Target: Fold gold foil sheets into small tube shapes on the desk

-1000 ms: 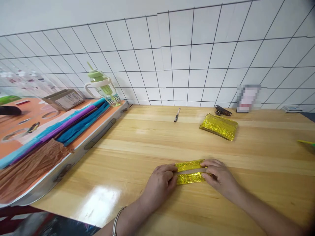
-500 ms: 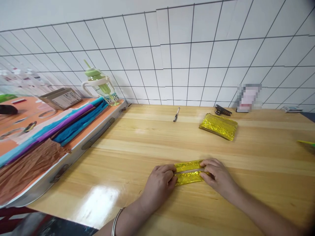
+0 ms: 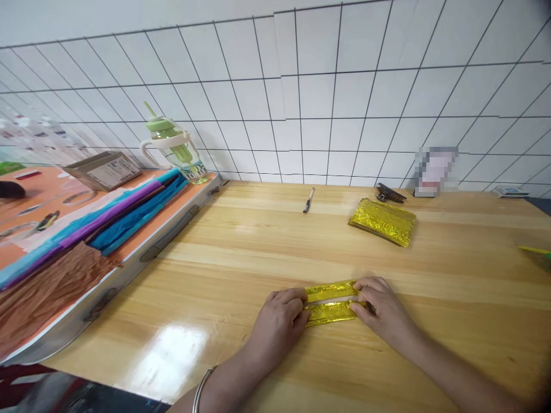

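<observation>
Fingers [image 3: 295, 294] of left hand [image 3: 279, 321] and right hand [image 3: 384, 310] pinch gold foil [image 3: 331, 312]; lettering [image 3: 197, 172] on bottle [image 3: 179, 151] illegible.

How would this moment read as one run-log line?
left hand: holds foil, left end | right hand: holds foil, right end | foil: gold, pale lengthwise gap | beyond hands: gold stack, pen, clip

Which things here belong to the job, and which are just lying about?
Job:
- gold foil, held by left hand and right hand
- gold stack, probably matching sheets

Probably lying about:
- pen
- clip
- bottle
- box
- brown sheet
</observation>
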`<state>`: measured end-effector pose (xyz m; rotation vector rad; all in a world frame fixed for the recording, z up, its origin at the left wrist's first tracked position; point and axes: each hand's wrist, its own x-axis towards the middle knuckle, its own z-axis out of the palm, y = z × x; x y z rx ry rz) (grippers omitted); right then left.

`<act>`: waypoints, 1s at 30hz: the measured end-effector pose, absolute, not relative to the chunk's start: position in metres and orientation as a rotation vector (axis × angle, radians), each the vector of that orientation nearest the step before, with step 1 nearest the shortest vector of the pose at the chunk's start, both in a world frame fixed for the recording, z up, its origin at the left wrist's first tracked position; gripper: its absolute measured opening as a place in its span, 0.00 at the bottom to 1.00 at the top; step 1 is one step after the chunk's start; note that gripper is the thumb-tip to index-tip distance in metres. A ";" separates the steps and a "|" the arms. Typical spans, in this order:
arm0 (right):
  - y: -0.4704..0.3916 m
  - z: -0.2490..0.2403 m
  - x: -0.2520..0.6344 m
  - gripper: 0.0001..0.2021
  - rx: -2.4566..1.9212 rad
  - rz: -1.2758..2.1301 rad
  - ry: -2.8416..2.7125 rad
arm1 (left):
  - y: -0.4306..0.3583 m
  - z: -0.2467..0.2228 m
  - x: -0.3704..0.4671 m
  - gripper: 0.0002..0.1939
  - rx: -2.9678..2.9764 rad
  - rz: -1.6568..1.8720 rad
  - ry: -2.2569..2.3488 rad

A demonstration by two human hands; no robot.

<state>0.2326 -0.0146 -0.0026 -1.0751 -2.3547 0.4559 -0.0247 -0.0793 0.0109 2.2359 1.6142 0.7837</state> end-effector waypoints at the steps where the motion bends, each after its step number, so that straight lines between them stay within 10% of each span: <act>1: -0.015 -0.002 0.233 0.08 -1.072 0.458 -2.354 | -0.079 0.012 -0.025 0.08 2.222 0.787 1.622; 30: -0.016 0.002 0.230 0.12 -1.002 0.389 -2.405 | -0.078 0.011 -0.031 0.13 2.406 0.646 1.506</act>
